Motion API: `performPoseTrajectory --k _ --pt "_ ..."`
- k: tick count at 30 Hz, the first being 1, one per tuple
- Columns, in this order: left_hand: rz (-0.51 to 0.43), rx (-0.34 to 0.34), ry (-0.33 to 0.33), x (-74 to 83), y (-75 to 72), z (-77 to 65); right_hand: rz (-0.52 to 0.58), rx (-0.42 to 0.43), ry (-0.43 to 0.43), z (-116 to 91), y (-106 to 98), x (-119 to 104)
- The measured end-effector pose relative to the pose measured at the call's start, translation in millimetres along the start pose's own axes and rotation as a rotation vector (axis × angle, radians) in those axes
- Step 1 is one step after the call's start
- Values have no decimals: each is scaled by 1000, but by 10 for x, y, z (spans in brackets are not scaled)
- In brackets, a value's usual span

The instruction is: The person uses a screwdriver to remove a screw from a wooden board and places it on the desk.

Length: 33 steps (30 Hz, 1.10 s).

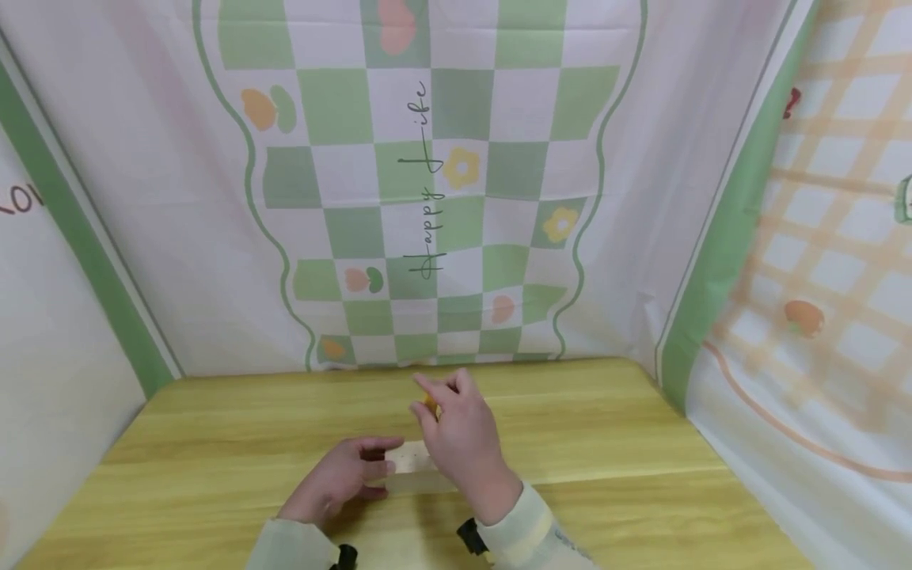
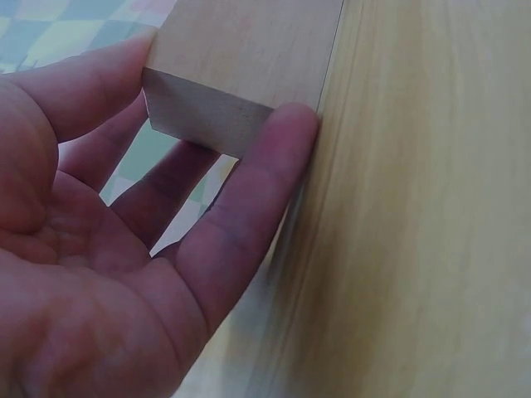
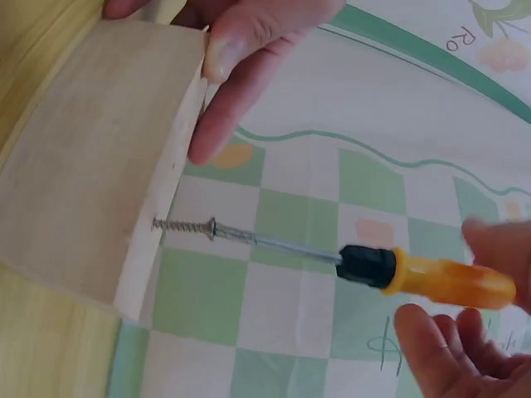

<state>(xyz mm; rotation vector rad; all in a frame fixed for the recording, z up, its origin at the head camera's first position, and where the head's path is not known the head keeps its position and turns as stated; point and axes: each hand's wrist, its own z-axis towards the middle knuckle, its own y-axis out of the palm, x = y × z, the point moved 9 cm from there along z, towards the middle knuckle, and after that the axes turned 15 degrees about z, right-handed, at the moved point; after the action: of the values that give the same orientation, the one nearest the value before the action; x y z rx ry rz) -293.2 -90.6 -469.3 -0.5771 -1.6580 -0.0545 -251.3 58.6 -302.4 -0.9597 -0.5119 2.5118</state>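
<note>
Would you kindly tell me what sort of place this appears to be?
Probably a makeshift, screened-off work booth: a wood-grain table, printed hangings on three sides, and a screwdriver at a screw.

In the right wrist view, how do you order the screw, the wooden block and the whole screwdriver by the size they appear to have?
From largest to smallest, as they look there:
1. Wooden block
2. Screwdriver, handle and shaft together
3. Screw, clearly the smallest
</note>
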Motion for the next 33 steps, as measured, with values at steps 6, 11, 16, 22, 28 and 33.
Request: performPoseTrajectory --k 6,11,16,22,28,33 --pt "-3 -9 8 1 1 -21 -32 81 -88 -6 -7 -65" --pt "-8 -18 20 7 8 -30 47 -35 -89 9 36 -51" --pt "-18 -25 30 15 16 -35 248 -228 -16 24 122 -17" --pt "-8 -15 17 -1 10 -31 318 -200 83 15 138 51" --pt "-5 -10 7 -6 13 -17 215 -58 112 7 40 57" --pt "-5 -8 6 -1 12 -5 84 28 2 11 -25 0"
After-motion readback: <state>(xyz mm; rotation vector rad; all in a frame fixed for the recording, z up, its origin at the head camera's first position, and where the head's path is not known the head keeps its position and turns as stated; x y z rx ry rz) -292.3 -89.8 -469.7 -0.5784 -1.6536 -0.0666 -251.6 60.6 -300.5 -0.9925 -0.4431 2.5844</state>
